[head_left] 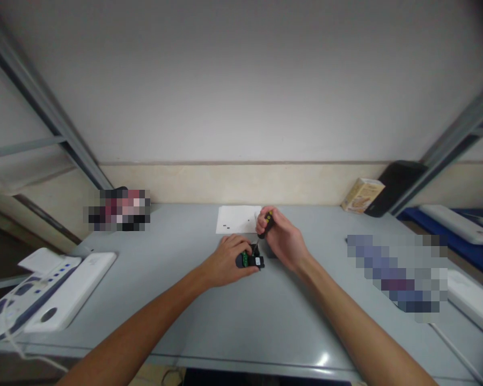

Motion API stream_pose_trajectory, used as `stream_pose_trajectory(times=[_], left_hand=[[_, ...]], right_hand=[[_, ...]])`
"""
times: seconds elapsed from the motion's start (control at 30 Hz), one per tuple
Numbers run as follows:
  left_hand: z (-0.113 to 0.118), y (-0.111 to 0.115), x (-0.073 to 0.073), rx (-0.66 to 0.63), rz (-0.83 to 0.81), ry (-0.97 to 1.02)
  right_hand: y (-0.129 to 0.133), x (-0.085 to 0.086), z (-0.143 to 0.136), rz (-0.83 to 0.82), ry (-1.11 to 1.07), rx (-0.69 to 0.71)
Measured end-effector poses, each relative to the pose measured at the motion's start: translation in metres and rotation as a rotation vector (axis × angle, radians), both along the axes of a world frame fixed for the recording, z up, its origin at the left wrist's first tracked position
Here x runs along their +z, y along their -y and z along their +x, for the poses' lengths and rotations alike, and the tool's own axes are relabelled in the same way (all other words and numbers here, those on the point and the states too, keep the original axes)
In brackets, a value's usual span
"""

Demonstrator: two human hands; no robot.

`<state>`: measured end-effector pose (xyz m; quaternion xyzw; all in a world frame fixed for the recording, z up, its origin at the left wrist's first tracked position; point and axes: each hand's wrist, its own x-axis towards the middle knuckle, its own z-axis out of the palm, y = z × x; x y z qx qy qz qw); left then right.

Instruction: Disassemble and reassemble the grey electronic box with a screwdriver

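Observation:
A small black device (256, 261) with a green circuit board showing lies on the grey table, around its middle. My left hand (228, 261) grips it from the left, fingers curled over its far side and thumb along the near side. In my right hand (279, 236) is a black and yellow screwdriver (267, 224), held in closed fingers. Its shaft slants down to the left and its tip meets the device; the exact contact spot is too small to make out. Behind the hands lies a white sheet (235, 219) with a few tiny dark pieces on it.
White power strips (84, 289) and a cable lie at the left of the table (225, 332). A yellowish box (362, 195) leans by a black case (400, 185) at the back right. Blurred-out items sit at back left and right. A wall stands behind.

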<state>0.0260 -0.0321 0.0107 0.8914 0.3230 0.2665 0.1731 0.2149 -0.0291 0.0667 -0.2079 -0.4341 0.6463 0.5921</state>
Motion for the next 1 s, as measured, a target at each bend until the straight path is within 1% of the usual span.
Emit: stream_pose_trajectory(times=[0.1, 0.23, 0.33, 0.53, 0.73, 0.9, 1.0], left_hand=[[-0.0001, -0.0005, -0.0011, 0.001, 0.002, -0.005], [-0.0003, -0.0006, -0.0008, 0.006, 0.009, -0.004], [-0.0002, -0.0003, 0.0001, 0.002, 0.006, -0.005], [-0.0002, -0.0004, -0.0015, 0.011, 0.025, -0.010], [-0.0012, -0.0012, -0.0020, -0.007, 0.065, -0.017], [-0.0012, -0.0015, -0.0008, -0.016, 0.076, -0.029], [-0.0012, -0.0017, -0.0014, -0.008, 0.086, -0.027]], right_hand=[[0.0022, -0.0008, 0.0015, 0.036, 0.018, -0.001], [0.0016, -0.0042, 0.0012, 0.023, 0.018, 0.020], [-0.0007, -0.0055, -0.0007, 0.022, 0.005, -0.006], [-0.0004, -0.0008, -0.0004, -0.040, -0.017, -0.001], [0.0040, 0.0004, 0.0025, 0.002, 0.026, 0.008], [0.0014, -0.0011, -0.0010, 0.009, -0.013, -0.008], [-0.0012, -0.0006, -0.0021, -0.024, -0.045, -0.034]])
